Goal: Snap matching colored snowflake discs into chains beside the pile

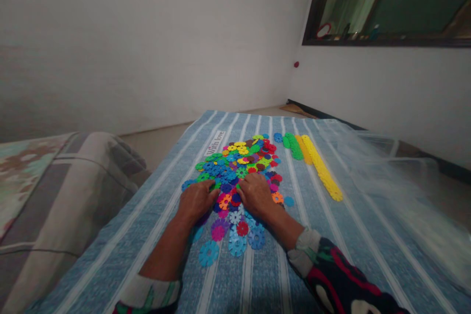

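Observation:
A pile of plastic notched interlocking discs (pixel 221 169) in many colours lies spread on a striped blue cloth (pixel 147 255). My left hand (pixel 198 199) rests at the near left part of the pile, its fingers curled in among the discs. Opposite it, my right hand (pixel 254 194) bends its fingers down into the pile. Green edges show by both sets of fingertips, but what either hand grips is hidden. Between my wrists lie loose discs, among them a red disc (pixel 242 228), a magenta disc (pixel 218 232) and a blue disc (pixel 208 253).
To the right of the pile, overlapping discs form a yellow row (pixel 324 171), a short orange row (pixel 303 149) and a green row (pixel 293 147), with blue discs (pixel 278 137) beside them. A clear plastic container (pixel 397 171) stands at the right edge. Fabric-covered furniture (pixel 99 171) is at left.

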